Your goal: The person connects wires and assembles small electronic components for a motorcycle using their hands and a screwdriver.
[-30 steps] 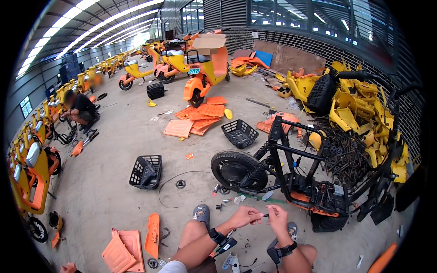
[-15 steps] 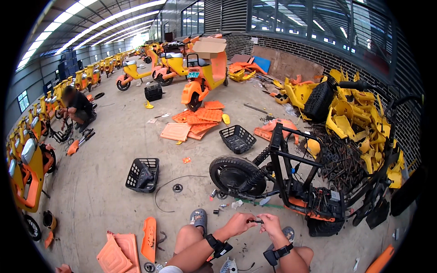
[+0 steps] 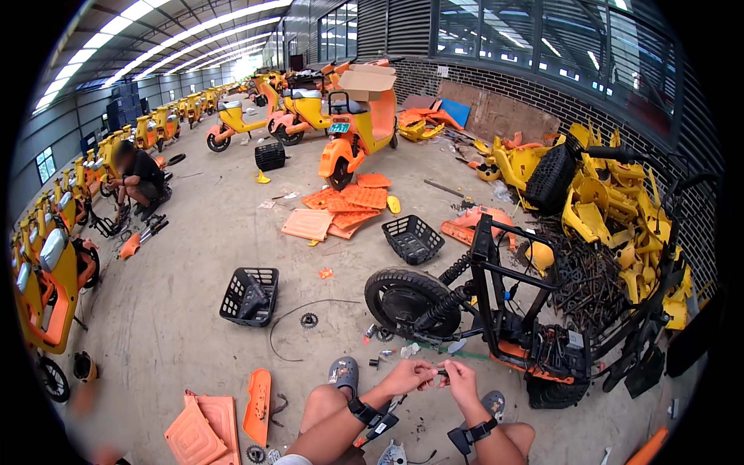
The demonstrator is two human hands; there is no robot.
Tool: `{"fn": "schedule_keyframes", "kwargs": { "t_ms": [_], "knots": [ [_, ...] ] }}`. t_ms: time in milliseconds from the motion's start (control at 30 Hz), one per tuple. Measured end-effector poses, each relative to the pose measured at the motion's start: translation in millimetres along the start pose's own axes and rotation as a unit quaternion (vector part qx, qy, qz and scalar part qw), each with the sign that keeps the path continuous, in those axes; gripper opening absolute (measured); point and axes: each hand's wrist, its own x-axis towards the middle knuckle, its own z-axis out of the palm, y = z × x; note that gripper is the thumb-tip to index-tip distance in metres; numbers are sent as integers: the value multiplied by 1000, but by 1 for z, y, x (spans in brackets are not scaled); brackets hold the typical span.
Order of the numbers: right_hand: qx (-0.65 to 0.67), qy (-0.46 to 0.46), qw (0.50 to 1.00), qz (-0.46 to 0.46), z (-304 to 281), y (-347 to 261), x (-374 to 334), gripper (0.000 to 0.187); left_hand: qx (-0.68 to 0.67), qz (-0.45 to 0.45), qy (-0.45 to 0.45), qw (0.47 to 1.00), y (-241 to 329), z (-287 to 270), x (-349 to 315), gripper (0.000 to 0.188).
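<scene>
My left hand (image 3: 411, 377) and my right hand (image 3: 460, 378) meet in front of my knees, with fingertips pinched on a small dark part (image 3: 442, 373). Both hands grip it from opposite sides; its exact kind is too small to tell and mostly hidden by the fingers. To the right of my hands stands a stripped black scooter frame (image 3: 504, 298), with its rear wheel (image 3: 407, 302) nearest to them. Small loose bits and a clear scrap (image 3: 410, 351) lie on the floor just past my left hand.
A black basket (image 3: 249, 297) with a dark part inside lies ahead left; another basket (image 3: 413, 239) sits farther off. Orange panels (image 3: 205, 431) lie by my left leg. Yellow plastic covers (image 3: 585, 217) are heaped at right. A person (image 3: 138, 182) crouches far left beside parked scooters.
The fingers of both hands have come closer together, so less of the dark part shows. The whole view has shifted slightly.
</scene>
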Motion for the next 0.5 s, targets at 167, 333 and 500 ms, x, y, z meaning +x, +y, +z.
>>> {"fn": "schedule_keyframes", "kwargs": {
  "t_ms": [167,333,500],
  "knots": [
    [-79,7,996,-27,11,-13,-7,25,6,27,12,1000,10,-3,-6,31],
    [-30,-3,998,52,-11,-10,-15,22,-56,61,15,996,8,17,3,25],
    [83,-7,989,120,-14,-11,-14,18,7,106,16,994,20,26,-2,23]
  ]
}}
